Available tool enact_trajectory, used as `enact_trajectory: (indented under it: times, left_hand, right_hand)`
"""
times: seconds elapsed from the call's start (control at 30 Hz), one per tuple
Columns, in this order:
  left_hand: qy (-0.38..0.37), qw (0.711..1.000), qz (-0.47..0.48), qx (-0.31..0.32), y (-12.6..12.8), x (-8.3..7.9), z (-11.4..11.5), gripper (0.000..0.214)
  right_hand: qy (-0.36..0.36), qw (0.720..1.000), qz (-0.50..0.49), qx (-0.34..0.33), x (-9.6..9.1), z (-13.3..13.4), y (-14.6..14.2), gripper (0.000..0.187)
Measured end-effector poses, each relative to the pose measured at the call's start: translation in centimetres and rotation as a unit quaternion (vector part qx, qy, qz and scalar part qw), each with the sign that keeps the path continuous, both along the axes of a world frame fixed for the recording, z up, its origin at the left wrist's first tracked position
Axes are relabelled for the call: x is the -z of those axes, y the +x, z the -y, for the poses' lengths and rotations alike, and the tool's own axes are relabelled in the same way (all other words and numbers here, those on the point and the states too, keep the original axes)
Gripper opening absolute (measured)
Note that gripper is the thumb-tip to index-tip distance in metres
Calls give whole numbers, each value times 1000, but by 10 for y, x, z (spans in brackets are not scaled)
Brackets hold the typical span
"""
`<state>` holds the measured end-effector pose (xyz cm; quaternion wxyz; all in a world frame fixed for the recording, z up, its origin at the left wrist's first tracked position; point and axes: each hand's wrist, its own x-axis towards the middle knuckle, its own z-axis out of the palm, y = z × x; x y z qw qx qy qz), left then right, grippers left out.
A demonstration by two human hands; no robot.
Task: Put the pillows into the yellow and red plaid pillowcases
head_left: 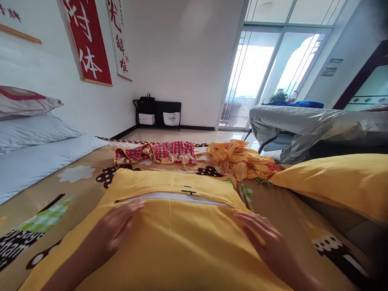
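Observation:
A yellow pillow (182, 238) in its yellow case lies in front of me on the patterned bed cover (75, 190). The case's flap is open across the middle, and a white strip of the inner pillow (169, 197) shows there. My left hand (117, 228) lies flat on the pillow's left side with its fingers stretched out. On the right side rests my right hand (262, 238), also flat and open, slightly blurred. Neither hand holds anything.
A second yellow pillow (339, 186) lies at the right. Crumpled yellow cloth (239, 159) and red checked cloth (160, 152) lie further up the bed. Grey and white pillows (27, 121) are stacked at the left by the wall. A silver-covered table (318, 121) stands at the right.

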<state>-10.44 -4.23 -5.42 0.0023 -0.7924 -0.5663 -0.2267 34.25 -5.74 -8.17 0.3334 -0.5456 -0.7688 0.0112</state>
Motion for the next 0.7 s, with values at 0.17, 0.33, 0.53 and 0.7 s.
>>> enact_trajectory:
  times: [0.17, 0.33, 0.53, 0.7]
  left_hand:
    - [-72, 978, -59, 184, 69, -14, -29, 51]
    - [-120, 979, -52, 159, 86, 16, -45, 54]
    - [-108, 981, -51, 151, 77, 16, -36, 53]
    - [-78, 996, 10, 39, 44, -3, -35, 45]
  right_hand:
    - [-64, 990, 57, -112, 6, -37, -59, 46]
    - [-106, 992, 36, -67, 36, -52, -56, 50]
    - [-83, 995, 43, -38, 41, -38, -31, 47]
    - [-63, 998, 8, -10, 61, -23, 12, 42]
